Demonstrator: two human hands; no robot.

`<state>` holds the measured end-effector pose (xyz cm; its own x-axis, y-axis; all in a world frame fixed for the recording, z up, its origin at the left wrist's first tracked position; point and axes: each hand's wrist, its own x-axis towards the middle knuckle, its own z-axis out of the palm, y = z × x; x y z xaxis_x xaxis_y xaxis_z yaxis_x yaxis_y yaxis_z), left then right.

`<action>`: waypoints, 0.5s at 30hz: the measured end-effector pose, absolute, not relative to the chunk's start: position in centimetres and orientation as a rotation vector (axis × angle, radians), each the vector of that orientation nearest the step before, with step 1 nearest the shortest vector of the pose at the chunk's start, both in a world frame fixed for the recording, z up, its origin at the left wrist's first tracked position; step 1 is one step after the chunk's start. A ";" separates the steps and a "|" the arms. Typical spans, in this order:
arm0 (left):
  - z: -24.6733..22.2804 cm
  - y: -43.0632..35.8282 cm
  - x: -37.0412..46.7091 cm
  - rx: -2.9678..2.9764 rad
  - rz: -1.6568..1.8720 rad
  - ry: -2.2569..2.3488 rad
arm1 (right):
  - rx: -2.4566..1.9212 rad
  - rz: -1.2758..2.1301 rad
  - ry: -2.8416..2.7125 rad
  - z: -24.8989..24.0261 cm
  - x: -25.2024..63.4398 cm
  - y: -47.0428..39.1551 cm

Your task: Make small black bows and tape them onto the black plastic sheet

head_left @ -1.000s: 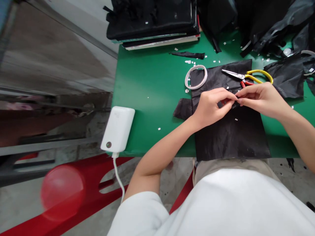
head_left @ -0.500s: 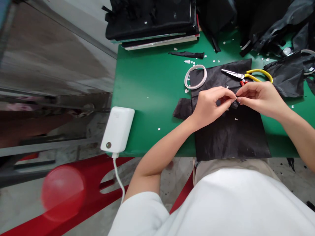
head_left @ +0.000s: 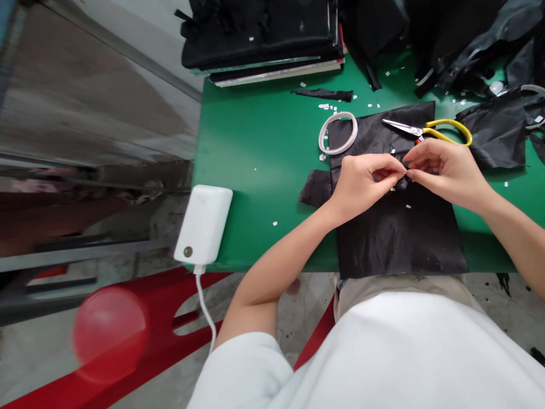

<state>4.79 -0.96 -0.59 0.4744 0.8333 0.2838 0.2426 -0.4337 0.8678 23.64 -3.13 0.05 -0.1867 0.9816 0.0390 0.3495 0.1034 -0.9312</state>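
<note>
My left hand and my right hand meet fingertip to fingertip above a sheet of black fabric. Both are closed in a pinch around something tiny; a dark scrap shows at the fingertips, but its kind is unclear. Just beyond my right hand, scissors with yellow handles rest on the fabric, their blades pointing left. A roll of white tape lies at the fabric's upper left corner. Small white bits are scattered about the fabric and near the tape.
A white power bank with a cable stands at the left edge of the green table. Black bundles on thin boards lie at the back. More black fabric is heaped right. A red chair stands lower left.
My right hand has shifted slightly left, and its index finger has lifted a little from the left fingertips. My left hand has barely moved. The scissors and tape stay put.
</note>
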 end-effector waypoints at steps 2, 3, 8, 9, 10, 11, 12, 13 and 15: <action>-0.6 -1.0 4.8 1.895 0.942 0.910 | -1.339 1.062 -1.651 0.1 23.6 -3.2; -0.6 -1.0 4.8 1.871 0.943 0.916 | -1.344 1.049 -1.654 0.1 23.6 -3.2; -0.6 -1.1 4.9 1.839 0.922 0.938 | -1.358 0.941 -1.733 0.1 23.5 -3.3; -0.7 -1.1 4.9 1.851 0.916 0.945 | -1.354 0.907 -1.759 0.0 23.4 -3.3; -0.7 -1.1 4.9 1.861 0.912 0.949 | -1.347 0.870 -1.787 0.0 23.4 -3.3; -0.7 -1.1 4.9 1.869 0.909 0.951 | -1.341 0.833 -1.817 -0.1 23.4 -3.3; -0.8 -1.0 4.9 1.873 0.905 0.950 | -1.336 0.797 -1.849 -0.1 23.4 -3.3; -0.8 -1.0 4.9 1.875 0.900 0.949 | -1.332 0.762 -1.882 -0.2 23.4 -3.3; -1.0 -0.9 4.9 1.879 0.887 0.956 | -1.326 0.698 -1.944 -0.2 23.5 -3.3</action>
<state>4.87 -0.92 -0.98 0.4611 0.8615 0.2126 0.2764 -0.3671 0.8882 23.45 -3.27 -0.22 -0.2556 0.9390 0.2300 0.5781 0.3392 -0.7422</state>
